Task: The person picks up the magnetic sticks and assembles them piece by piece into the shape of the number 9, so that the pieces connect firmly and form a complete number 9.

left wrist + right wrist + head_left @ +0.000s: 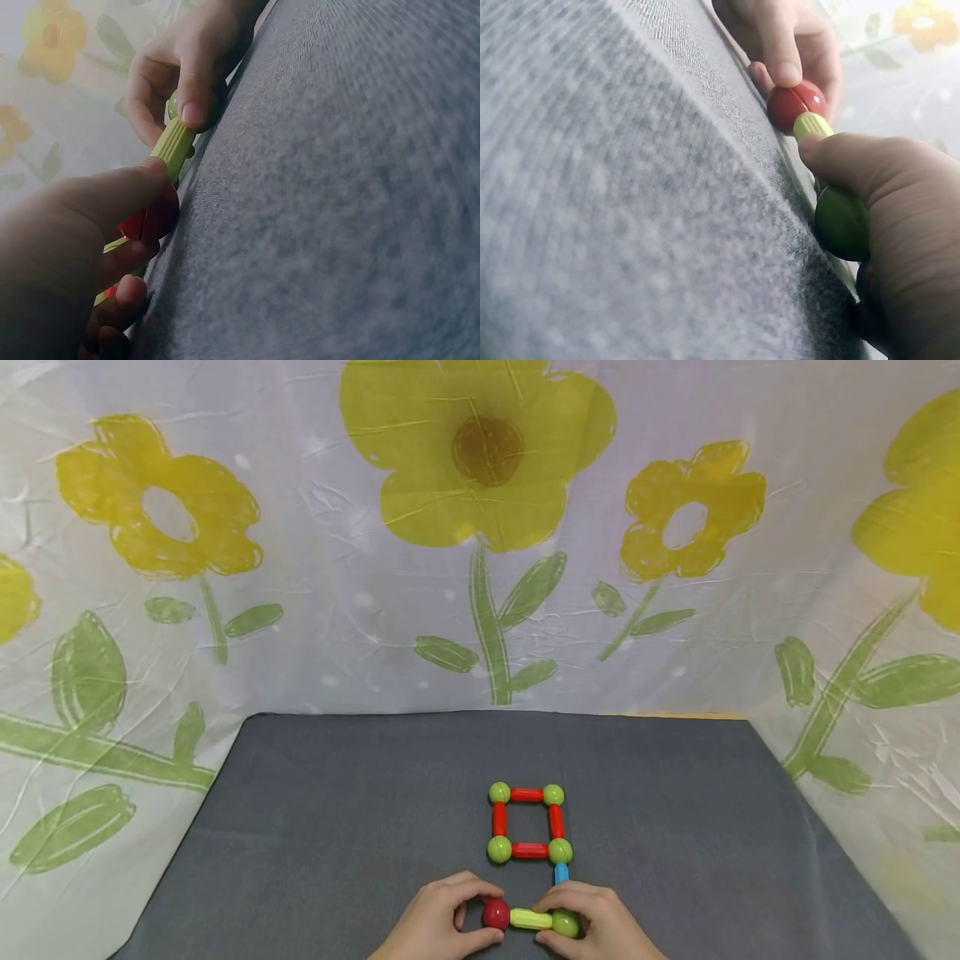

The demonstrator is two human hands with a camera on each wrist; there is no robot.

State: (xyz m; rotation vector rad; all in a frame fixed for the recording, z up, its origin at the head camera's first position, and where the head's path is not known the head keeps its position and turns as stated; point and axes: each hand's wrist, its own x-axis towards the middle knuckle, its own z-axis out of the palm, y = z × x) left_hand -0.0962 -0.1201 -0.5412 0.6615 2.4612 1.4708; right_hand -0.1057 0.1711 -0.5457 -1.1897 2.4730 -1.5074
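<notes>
My left hand (446,917) pinches a red ball (496,914) between thumb and fingers. A ridged yellow-green building rod (530,918) joins that ball to a green ball (566,923). Around the rod's right end and this green ball curls my right hand (600,920), its thumb and forefinger pinching the rod. In the right wrist view the red ball (796,107) touches the rod (811,127), and the green ball (843,223) lies under the right hand. A blue rod (561,873) runs from behind the right fingers up to a square's corner.
Beyond the hands, a square of red rods (529,851) with green balls (499,849) at its corners lies flat on the dark grey tabletop (337,810). White cloth (322,568) printed with yellow flowers hangs at the back and sides.
</notes>
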